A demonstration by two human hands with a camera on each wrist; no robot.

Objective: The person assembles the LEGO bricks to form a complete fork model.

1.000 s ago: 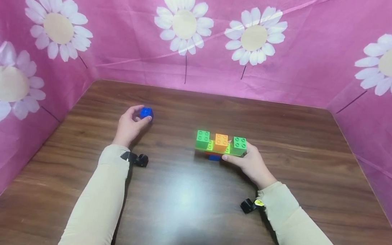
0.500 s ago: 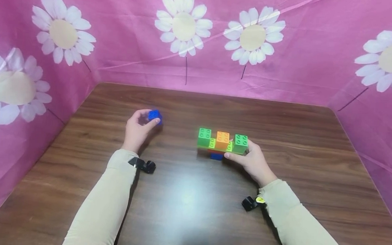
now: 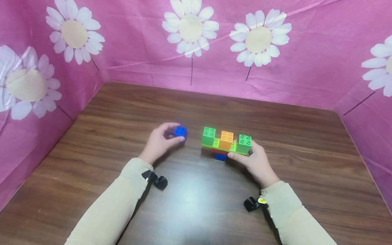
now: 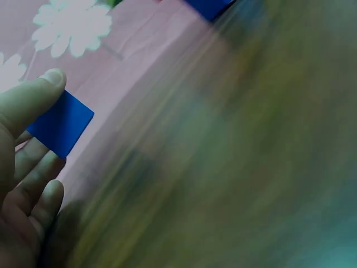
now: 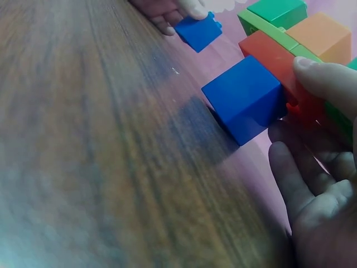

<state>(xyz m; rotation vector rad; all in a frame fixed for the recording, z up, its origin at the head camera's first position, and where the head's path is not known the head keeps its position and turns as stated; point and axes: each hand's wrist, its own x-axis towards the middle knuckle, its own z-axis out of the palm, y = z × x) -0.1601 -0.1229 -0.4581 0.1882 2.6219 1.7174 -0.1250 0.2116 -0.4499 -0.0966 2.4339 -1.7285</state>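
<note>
My left hand pinches a blue building brick between thumb and fingers, just left of a brick assembly. In the left wrist view, one flat side of that blue brick shows under the thumb. The assembly stands at the middle of the table, and my right hand grips its right end. On its lime strip sit a green brick at each end and an orange brick between. Beneath the strip are a red brick and, lowest, another blue brick.
The brown wood-grain table reaches back to a pink cloth printed with white daisies, which also closes off both sides. Black wrist cameras are strapped to both sleeves.
My left hand has carried the blue brick rightward and nearer, closing most of the gap to the assembly. My right hand keeps its grip on the assembly, almost still.
</note>
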